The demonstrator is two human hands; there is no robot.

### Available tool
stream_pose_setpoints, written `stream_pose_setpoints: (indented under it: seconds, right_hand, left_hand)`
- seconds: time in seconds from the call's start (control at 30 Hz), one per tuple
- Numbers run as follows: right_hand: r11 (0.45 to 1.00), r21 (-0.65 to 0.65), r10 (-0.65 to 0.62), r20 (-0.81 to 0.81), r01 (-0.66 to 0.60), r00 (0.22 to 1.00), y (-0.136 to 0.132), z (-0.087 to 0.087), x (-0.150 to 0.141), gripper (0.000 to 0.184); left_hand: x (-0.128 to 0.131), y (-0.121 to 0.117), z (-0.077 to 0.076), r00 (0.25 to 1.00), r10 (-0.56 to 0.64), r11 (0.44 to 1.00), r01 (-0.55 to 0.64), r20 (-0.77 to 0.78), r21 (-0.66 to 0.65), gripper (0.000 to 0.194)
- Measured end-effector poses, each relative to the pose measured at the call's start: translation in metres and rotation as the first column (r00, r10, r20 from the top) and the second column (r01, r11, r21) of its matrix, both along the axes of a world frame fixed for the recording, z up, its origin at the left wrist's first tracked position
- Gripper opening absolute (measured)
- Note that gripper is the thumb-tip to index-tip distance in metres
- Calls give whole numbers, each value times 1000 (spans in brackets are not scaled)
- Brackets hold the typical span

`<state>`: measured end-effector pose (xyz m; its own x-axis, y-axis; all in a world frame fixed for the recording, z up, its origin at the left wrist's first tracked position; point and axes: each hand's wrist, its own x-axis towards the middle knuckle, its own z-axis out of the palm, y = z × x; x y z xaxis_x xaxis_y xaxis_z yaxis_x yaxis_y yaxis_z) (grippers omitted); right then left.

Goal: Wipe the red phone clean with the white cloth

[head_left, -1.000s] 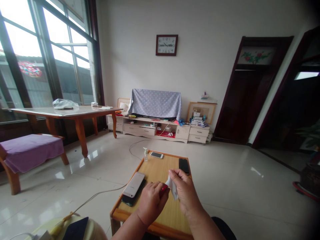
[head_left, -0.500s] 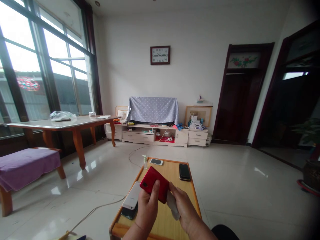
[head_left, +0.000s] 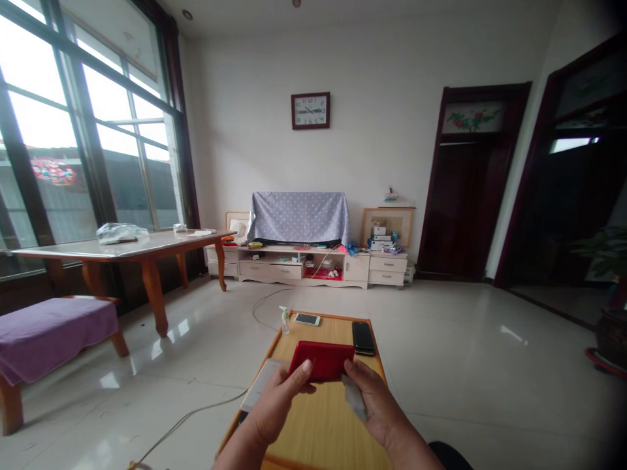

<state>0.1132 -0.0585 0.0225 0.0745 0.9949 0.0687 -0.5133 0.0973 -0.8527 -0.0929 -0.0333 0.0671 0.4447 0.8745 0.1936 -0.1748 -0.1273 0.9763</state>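
Glossy pale floor tiles (head_left: 441, 359) surround a low, orange-edged wooden table (head_left: 333, 427). Above it, the left hand (head_left: 283, 397) clasps one end of a flat red phone (head_left: 323, 361); the right hand (head_left: 375, 391) grips the other (plus a limp greyish-white sheet (head_left: 354, 397)), probably for steadiness.

Daylight enters through tall windows (head_left: 117, 140) on the left. The far wall (head_left: 240, 130) is white and bears a dark-framed clock (head_left: 310, 111). Below, a dotted cloth (head_left: 300, 217) drapes over something on a pale cabinet (head_left: 271, 270). To the right stands a dark door (head_left: 467, 209), flowers (head_left: 473, 119) decorating the panel above. A table (head_left: 161, 239) stands near the windows, a purple-covered seat (head_left: 53, 329) before it. The glossy floor (head_left: 441, 365) throws back bright patches; a plant (head_left: 605, 258) sits at the right edge.
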Motion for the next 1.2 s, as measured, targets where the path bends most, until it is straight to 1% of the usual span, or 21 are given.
stream_pose_setpoints:
  seconds: [0.03,0.07,0.1,0.17,0.23,0.3,0.33,0.4,0.47,0.53,0.6,0.67,0.73,0.77,0.87,0.97,1.07,1.13,1.2]
  right_hand:
    - [1000,-11,-5,7,5,1000,1,-2,4,40]
    - [1000,-20,-12,10,12,1000,2,-5,8,40]
    - [1000,-26,-17,14,17,1000,3,-7,10,40]
    - [999,-34,-26,35,27,999,6,-12,14,40]
    - [998,-38,-55,62,57,997,8,-15,15,41]
    - [992,-40,-118,68,121,991,10,-13,16,41]
    - [986,-42,-157,62,159,986,10,-10,17,40]
    - [972,-49,-228,38,230,973,9,-1,18,38]
    - [961,-28,-274,-3,274,962,6,12,18,37]
    - [958,32,-285,-43,286,958,2,24,16,37]
    - [958,85,-272,-34,274,962,0,35,12,38]
    - [955,90,-286,45,281,957,0,43,8,39]
    - [944,79,-328,138,320,934,1,47,4,42]
    - [938,77,-346,178,338,921,1,48,2,43]
    - [936,114,-351,277,332,894,-5,45,-9,41]
    - [945,202,-316,373,256,872,-16,38,-28,37]
    - [950,257,-278,448,176,850,-23,33,-42,36]
    - [941,276,-312,479,197,821,-20,35,-40,37]
    - [914,289,-397,486,286,779,-12,39,-31,40]
  left_hand:
    - [-3,1,3,995,-94,995,94,-13,-36,53]
    - [-5,2,7,987,-161,985,159,-26,-66,54]
    - [-6,2,11,979,-198,978,194,-54,-82,54]
    - [-2,1,18,970,-212,977,206,-118,-58,51]
    - [6,-1,18,971,-187,982,190,-152,9,48]
    - [17,-3,12,984,-133,987,142,-119,74,50]
    - [22,-3,7,989,-72,990,86,-129,112,50]
    - [29,-5,-4,975,101,977,-60,-196,207,51]
    - [33,-6,-13,938,247,934,-164,-243,316,50]
    - [35,-7,-19,902,341,877,-203,-267,436,46]
    - [38,-10,-21,869,400,806,-182,-292,563,39]
    - [40,-13,-20,839,438,735,-129,-322,666,36]
    - [42,-16,-19,813,473,677,-89,-339,731,35]
    - [43,-18,-18,801,489,657,-78,-345,750,34]
    - [44,-20,-18,772,527,625,-69,-355,778,29]
    - [43,-18,-22,748,567,608,-98,-345,788,17]
    - [40,-15,-27,730,609,580,-143,-310,802,20]
    - [38,-15,-28,732,612,568,-143,-299,811,18]
    - [36,-17,-27,745,596,567,-127,-299,814,16]
